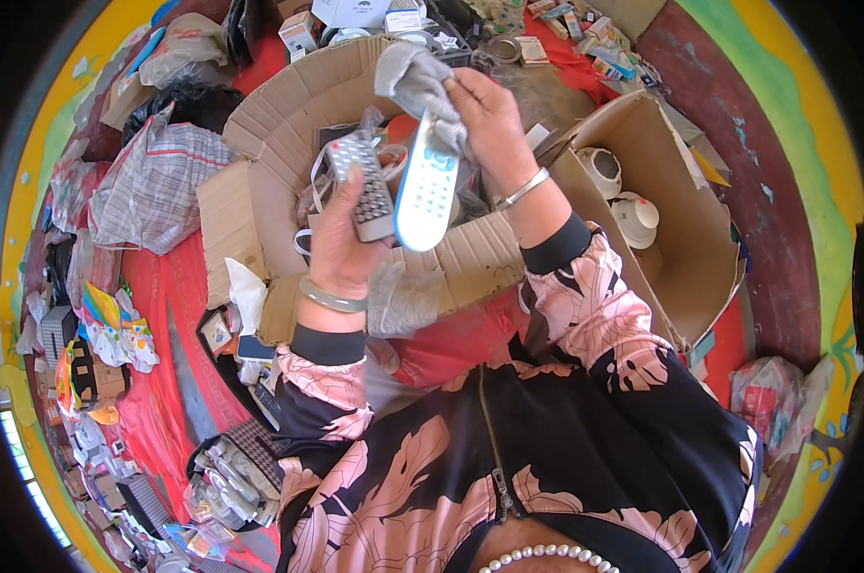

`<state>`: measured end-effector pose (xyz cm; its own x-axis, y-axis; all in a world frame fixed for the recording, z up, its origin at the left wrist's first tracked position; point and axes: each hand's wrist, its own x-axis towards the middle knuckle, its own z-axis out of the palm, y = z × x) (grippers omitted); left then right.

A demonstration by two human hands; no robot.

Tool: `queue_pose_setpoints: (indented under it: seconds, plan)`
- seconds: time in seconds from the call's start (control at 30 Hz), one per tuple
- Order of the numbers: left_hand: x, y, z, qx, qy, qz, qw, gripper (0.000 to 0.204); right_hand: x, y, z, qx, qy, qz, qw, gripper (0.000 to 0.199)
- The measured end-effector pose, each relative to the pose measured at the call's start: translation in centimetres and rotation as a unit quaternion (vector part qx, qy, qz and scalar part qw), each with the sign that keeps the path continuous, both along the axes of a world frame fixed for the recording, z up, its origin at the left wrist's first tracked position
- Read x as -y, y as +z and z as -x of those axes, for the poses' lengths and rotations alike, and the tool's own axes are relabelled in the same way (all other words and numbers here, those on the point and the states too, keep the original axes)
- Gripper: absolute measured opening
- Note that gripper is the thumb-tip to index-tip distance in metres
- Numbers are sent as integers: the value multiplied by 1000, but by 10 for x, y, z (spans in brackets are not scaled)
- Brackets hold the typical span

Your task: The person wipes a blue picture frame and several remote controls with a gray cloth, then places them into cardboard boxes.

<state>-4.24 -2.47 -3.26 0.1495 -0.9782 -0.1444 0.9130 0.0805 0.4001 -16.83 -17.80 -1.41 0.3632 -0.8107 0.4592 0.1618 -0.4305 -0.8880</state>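
My left hand (339, 244) is closed around a grey remote control (360, 181) with dark buttons, its thumb lying along the side. Right beside it, and overlapping its edge, is a white remote control (428, 196) with a blue rim and pale blue buttons. My right hand (494, 119) pinches a grey cloth (415, 81), which drapes over the upper end of the white remote. Whether the left fingers also support the white remote from behind is hidden. Both remotes are held above a large open cardboard box (303, 81) with mixed items inside.
At the right stands another cardboard box (685, 229) with white round objects (634, 218) in it. A checked woven bag (160, 181) sits at the left. A basket of pale devices (236, 482) is at the lower left. Red sheeting (164, 315) covers part of the floor, with small goods scattered around.
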Motion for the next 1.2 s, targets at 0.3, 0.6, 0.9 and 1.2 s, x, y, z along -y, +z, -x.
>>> queue_pose_setpoints:
  seconds: [0.3,0.6,0.9,1.2]
  plan:
    - [-5,-4,11,45,-148,63,986,53,-17,0,-11,21,-50,10,999,13]
    - [-10,3,13,14,-66,107,992,53,12,27,23,318,-18,-262,911,23]
    - [-7,17,26,44,55,-26,997,46,-71,28,-17,-178,-2,290,940,36]
    - [-10,10,13,129,-42,86,987,53,-29,44,27,186,66,-233,952,34]
